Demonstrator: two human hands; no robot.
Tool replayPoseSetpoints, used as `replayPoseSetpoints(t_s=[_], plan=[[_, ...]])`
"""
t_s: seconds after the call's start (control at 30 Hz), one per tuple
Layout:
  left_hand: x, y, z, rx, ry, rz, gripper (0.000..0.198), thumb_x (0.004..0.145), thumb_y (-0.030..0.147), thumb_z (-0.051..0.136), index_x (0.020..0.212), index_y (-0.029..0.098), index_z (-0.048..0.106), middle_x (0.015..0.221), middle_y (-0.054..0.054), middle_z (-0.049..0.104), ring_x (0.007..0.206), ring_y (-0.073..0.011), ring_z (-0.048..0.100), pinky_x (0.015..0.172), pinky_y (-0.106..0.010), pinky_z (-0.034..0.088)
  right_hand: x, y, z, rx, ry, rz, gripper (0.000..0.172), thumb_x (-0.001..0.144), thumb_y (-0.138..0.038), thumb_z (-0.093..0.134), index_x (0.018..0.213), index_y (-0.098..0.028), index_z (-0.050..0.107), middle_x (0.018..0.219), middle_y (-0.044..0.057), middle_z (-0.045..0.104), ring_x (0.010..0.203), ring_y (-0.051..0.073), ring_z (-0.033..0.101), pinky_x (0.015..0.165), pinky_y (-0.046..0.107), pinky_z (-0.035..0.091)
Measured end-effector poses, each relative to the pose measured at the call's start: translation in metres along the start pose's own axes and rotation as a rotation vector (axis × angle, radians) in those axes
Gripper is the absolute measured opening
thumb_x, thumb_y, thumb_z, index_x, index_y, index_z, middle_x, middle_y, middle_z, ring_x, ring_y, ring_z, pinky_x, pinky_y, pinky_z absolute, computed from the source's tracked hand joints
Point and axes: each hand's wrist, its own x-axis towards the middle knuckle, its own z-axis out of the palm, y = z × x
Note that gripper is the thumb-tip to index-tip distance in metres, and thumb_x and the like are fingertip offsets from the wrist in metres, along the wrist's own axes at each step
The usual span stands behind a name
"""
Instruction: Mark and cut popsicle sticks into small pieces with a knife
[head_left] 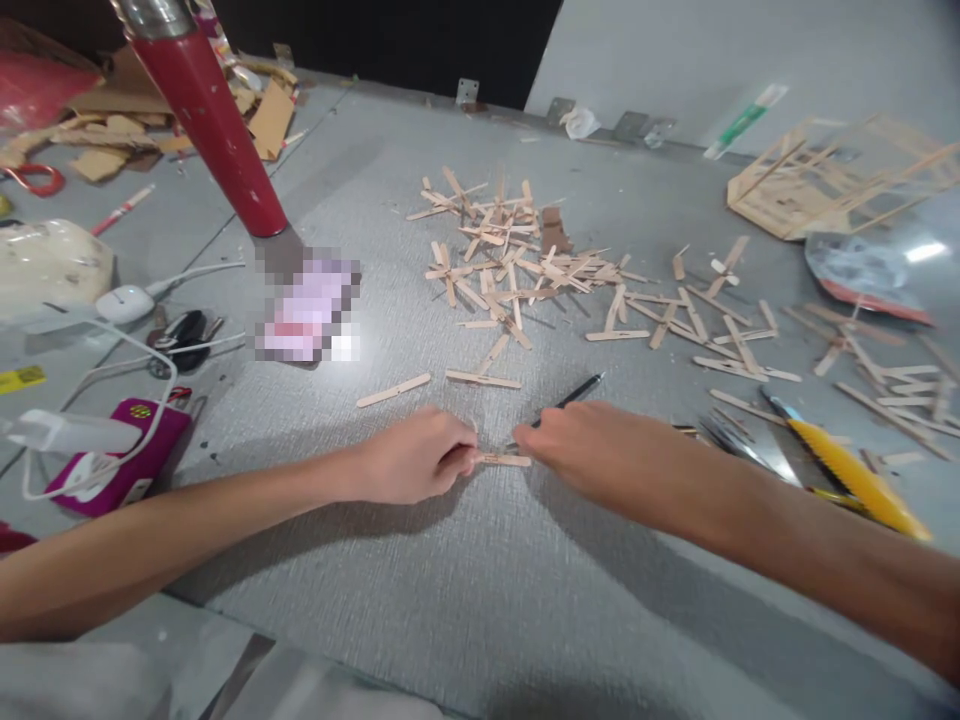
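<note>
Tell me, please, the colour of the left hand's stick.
The stick is light tan; see the head view.

Over at the grey table [405, 590], the left hand [411, 455] pinches one end of a wooden stick [506, 461], the right hand [574, 440] beside its other end, other wooden pieces [576, 268] scattered beyond.

The tall red cylindrical metal flask [214, 140] loses its silver top to the upper edge; just nearer the viewer than the flask, a flat lilac rectangular thing [311, 305] is blurred into coarse blocks; far right of the flask, a pale wooden stick-built frame [784, 205] is cut by the right edge; nearer the viewer than the flask, the left hand [412, 458] hides one end of a slim pale wooden stick [508, 461], its dark marks too small to read; the right hand [566, 440] covers part of a slim black pen-shaped tool [581, 390].
</note>
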Motion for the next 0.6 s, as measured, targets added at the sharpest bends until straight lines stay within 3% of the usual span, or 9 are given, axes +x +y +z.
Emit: replayPoseSetpoints(t_s=[0.17, 0.3, 0.5, 0.6], plan=[[0.000, -0.001, 0.003, 0.025, 0.029, -0.009, 0.030, 0.091, 0.004, 0.045, 0.065, 0.018, 0.053, 0.052, 0.005, 0.055, 0.046, -0.0073, 0.048, 0.054, -0.021, 0.034, -0.013, -0.019, 0.023, -0.107, 0.075, 0.064, 0.036, 0.071, 0.008, 0.049, 0.088, -0.017, 0.068, 0.054, -0.001, 0.060, 0.038, 0.014, 0.049, 0.044, 0.034, 0.018], [0.000, -0.001, 0.003, -0.019, 0.026, -0.003, 0.030, 0.091, 0.005, 0.047, 0.063, 0.019, 0.048, 0.052, 0.005, 0.053, 0.046, -0.0074, 0.047, 0.052, -0.021, 0.032, -0.022, -0.045, 0.028, -0.256, 0.136, 0.127, 0.035, 0.072, 0.009, 0.046, 0.081, -0.019, 0.066, 0.055, 0.002, 0.058, 0.038, 0.014, 0.048, 0.043, 0.034, 0.018], [-0.001, 0.002, -0.001, -0.053, 0.008, 0.002, 0.033, 0.087, -0.002, 0.044, 0.061, 0.019, 0.044, 0.049, 0.007, 0.051, 0.047, -0.0071, 0.050, 0.056, -0.019, 0.036, -0.006, -0.037, -0.001, -0.168, -0.036, 0.092, 0.031, 0.069, 0.010, 0.054, 0.076, -0.019, 0.063, 0.057, 0.000, 0.059, 0.045, 0.014, 0.054, 0.046, 0.033, 0.016], [-0.001, 0.003, -0.002, -0.041, -0.006, -0.035, 0.031, 0.088, -0.002, 0.045, 0.064, 0.017, 0.050, 0.050, 0.007, 0.054, 0.043, -0.0059, 0.048, 0.053, -0.019, 0.034, -0.004, -0.023, 0.003, -0.134, -0.115, 0.112, 0.028, 0.077, 0.006, 0.055, 0.088, -0.018, 0.064, 0.058, -0.001, 0.061, 0.045, 0.014, 0.054, 0.046, 0.034, 0.015]])
